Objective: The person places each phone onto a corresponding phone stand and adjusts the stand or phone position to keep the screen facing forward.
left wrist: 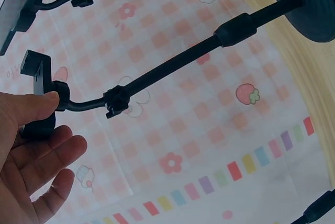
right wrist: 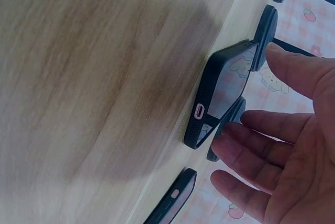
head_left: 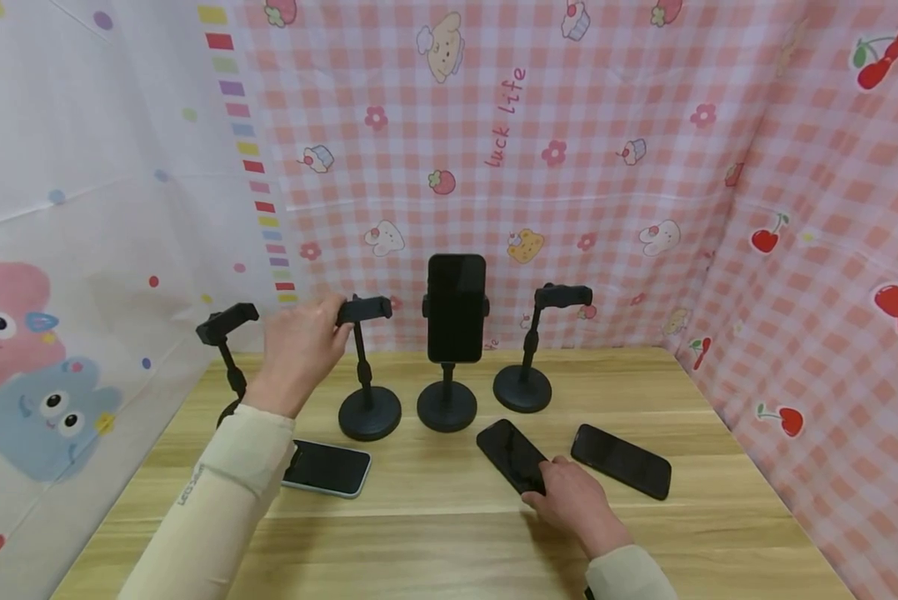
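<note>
My left hand (head_left: pixel 299 346) pinches the clamp head of a black phone stand (head_left: pixel 370 414), second from the left. In the left wrist view the thumb presses the clamp (left wrist: pixel 43 85) by its joint, with fingers on the other side. My right hand (head_left: pixel 575 500) is over the near end of a black-cased phone (head_left: pixel 507 450) lying screen up on the table. The right wrist view has its thumb and fingers spread loosely, close to this phone (right wrist: pixel 230 85). Behind, another stand (head_left: pixel 447 408) holds an upright phone (head_left: pixel 456 308) in its clamp.
At the far left stands a phone stand (head_left: pixel 227 323), partly behind the left forearm. Another stand (head_left: pixel 522 389) is at the back right. A light-edged phone (head_left: pixel 329 468) lies by the left sleeve, and a black phone (head_left: pixel 621 461) lies right of the right hand. Patterned cloth (head_left: pixel 569 200) backs the table.
</note>
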The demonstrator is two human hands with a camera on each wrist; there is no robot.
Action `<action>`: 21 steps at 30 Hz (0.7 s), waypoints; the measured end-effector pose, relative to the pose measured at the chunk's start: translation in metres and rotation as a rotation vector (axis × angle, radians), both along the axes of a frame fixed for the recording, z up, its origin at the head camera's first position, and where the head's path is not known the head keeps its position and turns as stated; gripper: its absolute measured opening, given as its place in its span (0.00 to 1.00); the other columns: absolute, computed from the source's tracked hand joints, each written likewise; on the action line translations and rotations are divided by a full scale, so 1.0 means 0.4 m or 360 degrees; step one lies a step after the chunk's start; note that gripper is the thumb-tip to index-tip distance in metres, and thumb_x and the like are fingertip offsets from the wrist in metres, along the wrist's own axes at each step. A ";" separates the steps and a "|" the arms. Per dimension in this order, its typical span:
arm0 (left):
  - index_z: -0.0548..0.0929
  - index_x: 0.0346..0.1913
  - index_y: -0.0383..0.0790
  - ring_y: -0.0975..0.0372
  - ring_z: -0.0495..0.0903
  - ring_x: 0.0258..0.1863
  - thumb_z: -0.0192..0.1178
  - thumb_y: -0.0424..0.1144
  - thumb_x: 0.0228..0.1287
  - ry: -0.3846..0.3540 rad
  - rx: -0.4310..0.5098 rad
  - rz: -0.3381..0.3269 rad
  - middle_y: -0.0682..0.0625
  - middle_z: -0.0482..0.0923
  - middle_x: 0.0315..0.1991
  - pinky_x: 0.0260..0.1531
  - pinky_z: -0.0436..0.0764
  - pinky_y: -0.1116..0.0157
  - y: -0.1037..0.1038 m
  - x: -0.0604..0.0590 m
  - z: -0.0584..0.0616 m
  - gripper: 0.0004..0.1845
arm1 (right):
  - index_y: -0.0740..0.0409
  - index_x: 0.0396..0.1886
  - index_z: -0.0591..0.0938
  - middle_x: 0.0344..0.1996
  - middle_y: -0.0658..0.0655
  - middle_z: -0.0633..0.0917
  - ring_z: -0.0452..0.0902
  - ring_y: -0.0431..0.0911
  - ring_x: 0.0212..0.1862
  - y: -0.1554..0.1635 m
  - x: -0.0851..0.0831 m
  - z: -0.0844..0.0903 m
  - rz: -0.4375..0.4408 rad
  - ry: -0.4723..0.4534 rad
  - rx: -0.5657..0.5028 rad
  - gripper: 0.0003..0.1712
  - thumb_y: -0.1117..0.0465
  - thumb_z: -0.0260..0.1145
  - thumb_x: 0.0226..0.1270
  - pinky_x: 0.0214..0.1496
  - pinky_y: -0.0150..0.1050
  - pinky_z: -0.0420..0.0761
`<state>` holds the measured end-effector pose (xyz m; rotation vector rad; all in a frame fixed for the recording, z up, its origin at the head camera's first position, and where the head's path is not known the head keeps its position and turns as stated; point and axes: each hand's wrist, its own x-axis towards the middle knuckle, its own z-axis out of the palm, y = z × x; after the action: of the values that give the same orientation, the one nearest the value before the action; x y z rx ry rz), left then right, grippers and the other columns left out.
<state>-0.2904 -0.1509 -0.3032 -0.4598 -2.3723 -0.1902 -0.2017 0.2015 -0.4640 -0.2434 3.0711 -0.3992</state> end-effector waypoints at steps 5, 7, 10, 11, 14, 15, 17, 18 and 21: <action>0.82 0.42 0.33 0.50 0.80 0.19 0.71 0.37 0.59 0.0005 0.0003 -0.0015 0.41 0.84 0.30 0.19 0.77 0.54 0.008 0.012 -0.002 0.13 | 0.71 0.50 0.81 0.43 0.67 0.81 0.80 0.60 0.45 -0.001 0.000 -0.001 -0.0002 -0.0005 0.0000 0.30 0.50 0.74 0.60 0.47 0.55 0.79; 0.82 0.43 0.33 0.50 0.80 0.19 0.72 0.37 0.59 0.0009 0.0014 -0.0022 0.41 0.84 0.31 0.19 0.77 0.54 0.010 0.015 -0.004 0.14 | 0.71 0.50 0.81 0.43 0.67 0.81 0.80 0.59 0.45 -0.001 0.000 -0.002 -0.0005 -0.0005 -0.0002 0.30 0.50 0.74 0.60 0.47 0.55 0.79; 0.83 0.47 0.32 0.50 0.81 0.20 0.72 0.37 0.59 0.0017 0.0022 -0.0028 0.41 0.85 0.34 0.20 0.78 0.54 0.013 0.019 -0.005 0.16 | 0.71 0.50 0.81 0.42 0.66 0.81 0.80 0.59 0.45 -0.001 0.000 -0.004 -0.0008 0.0006 0.0000 0.30 0.50 0.74 0.60 0.47 0.54 0.79; 0.83 0.48 0.32 0.50 0.81 0.20 0.72 0.38 0.59 0.0019 0.0022 -0.0027 0.41 0.85 0.34 0.20 0.78 0.54 0.014 0.020 -0.005 0.17 | 0.71 0.50 0.81 0.42 0.66 0.81 0.81 0.59 0.44 -0.001 0.000 -0.004 -0.0011 0.0010 -0.0001 0.29 0.50 0.73 0.60 0.47 0.54 0.79; 0.83 0.49 0.31 0.50 0.80 0.20 0.72 0.38 0.59 0.0021 0.0027 -0.0030 0.40 0.85 0.35 0.20 0.78 0.54 0.015 0.023 -0.006 0.19 | 0.71 0.49 0.81 0.41 0.66 0.81 0.81 0.59 0.44 -0.001 -0.002 -0.004 -0.0011 0.0031 0.0001 0.29 0.50 0.73 0.60 0.47 0.54 0.79; 0.83 0.49 0.31 0.50 0.80 0.20 0.72 0.38 0.58 0.0022 0.0030 -0.0031 0.40 0.85 0.35 0.20 0.78 0.54 0.016 0.024 -0.006 0.19 | 0.71 0.48 0.81 0.41 0.66 0.82 0.81 0.59 0.44 -0.001 -0.003 -0.004 -0.0014 0.0034 0.0002 0.29 0.50 0.73 0.60 0.47 0.54 0.79; 0.83 0.50 0.31 0.50 0.80 0.21 0.73 0.38 0.58 0.0024 0.0045 -0.0037 0.40 0.85 0.35 0.20 0.78 0.54 0.015 0.023 -0.008 0.19 | 0.71 0.48 0.81 0.41 0.66 0.82 0.81 0.59 0.44 -0.001 -0.006 -0.004 -0.0017 0.0037 0.0003 0.29 0.50 0.73 0.60 0.47 0.54 0.79; 0.83 0.50 0.31 0.50 0.81 0.21 0.73 0.38 0.58 0.0025 0.0054 -0.0042 0.40 0.85 0.35 0.20 0.79 0.54 0.015 0.022 -0.009 0.19 | 0.71 0.48 0.81 0.41 0.67 0.82 0.81 0.60 0.44 -0.002 -0.007 -0.003 -0.0020 0.0037 0.0006 0.29 0.50 0.73 0.60 0.48 0.54 0.79; 0.84 0.50 0.31 0.50 0.81 0.21 0.73 0.37 0.58 0.0034 0.0078 -0.0061 0.40 0.86 0.37 0.21 0.79 0.54 0.015 0.022 -0.012 0.20 | 0.71 0.48 0.81 0.41 0.67 0.82 0.81 0.60 0.45 -0.002 -0.010 -0.002 -0.0028 0.0026 0.0010 0.29 0.50 0.74 0.60 0.48 0.54 0.79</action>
<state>-0.2815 -0.1451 -0.3081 -0.4822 -2.3335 -0.2591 -0.2058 0.2005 -0.4648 -0.2205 3.0919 -0.3901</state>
